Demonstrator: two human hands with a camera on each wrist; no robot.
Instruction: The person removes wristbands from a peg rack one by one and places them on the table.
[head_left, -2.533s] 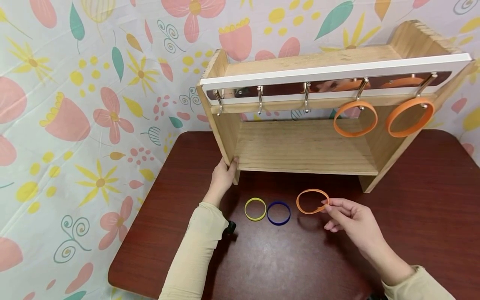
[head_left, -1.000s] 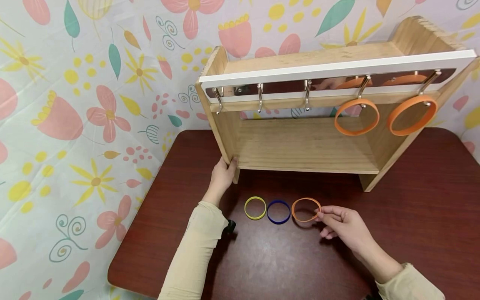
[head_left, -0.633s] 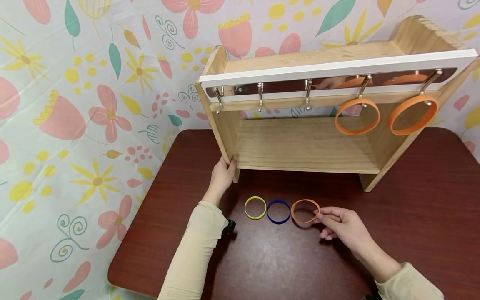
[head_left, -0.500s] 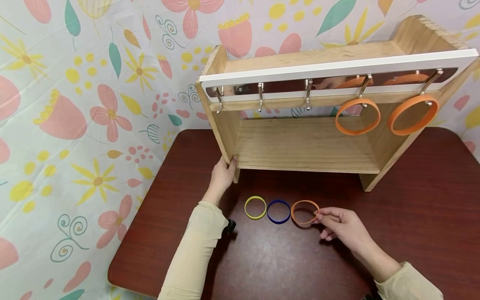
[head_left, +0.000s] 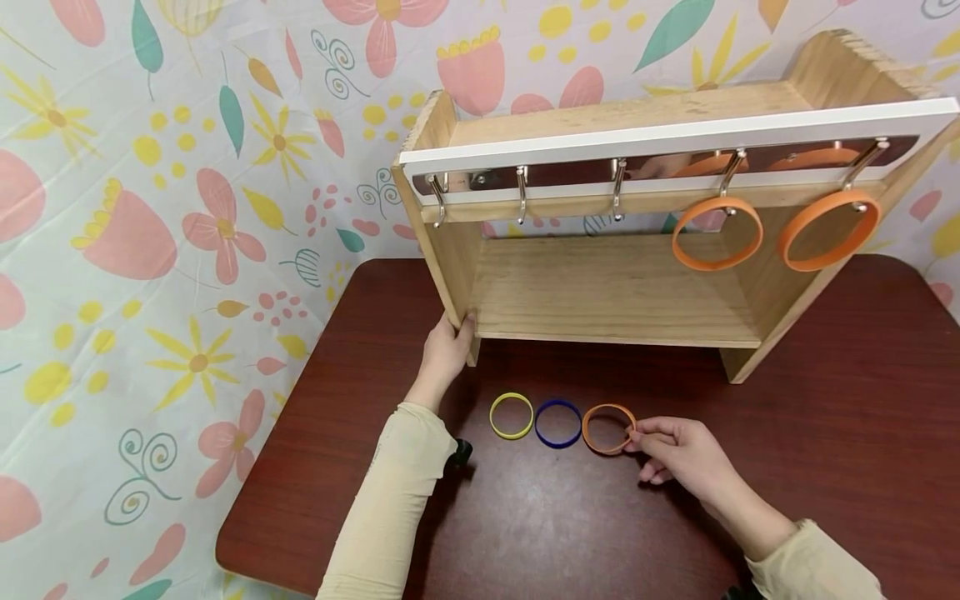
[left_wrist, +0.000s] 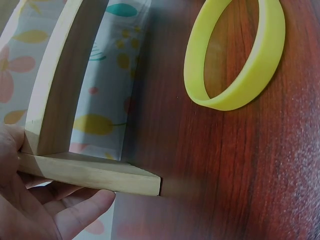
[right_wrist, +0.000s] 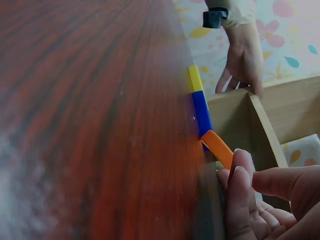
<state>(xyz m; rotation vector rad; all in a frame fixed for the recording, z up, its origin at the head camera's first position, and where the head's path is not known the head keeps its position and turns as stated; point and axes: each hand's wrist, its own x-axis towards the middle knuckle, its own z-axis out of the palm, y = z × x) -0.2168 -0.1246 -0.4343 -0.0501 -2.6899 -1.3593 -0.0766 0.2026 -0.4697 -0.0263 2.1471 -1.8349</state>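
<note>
Pinched at its right edge by my right hand (head_left: 690,458), an orange silicone wristband (head_left: 584,430) slants up from the tabletop; the right wrist view shows its far edge down by the blue wristband (right_wrist: 202,112). To the left of the blue one lies a yellow wristband (head_left: 512,437), so the three form a row. My left hand (head_left: 441,358) grips the lower left side panel of a wooden shelf (head_left: 615,287), thumb inside and fingers round the outer face. Two more orange wristbands, one on the fourth hook (head_left: 717,266) and one on the rightmost hook (head_left: 862,162), hang from the shelf.
A white rail (head_left: 652,137) with a metal strip and several hooks runs along the shelf's upper front. The three hooks on the left bear nothing. The shelf stands on a dark red-brown table (head_left: 525,533) against a flower-patterned cloth (head_left: 225,125).
My right hand has moved left and down with the orange wristband, from above the table to beside the blue one, and the band's held side has lowered. My left hand stays on the panel.
</note>
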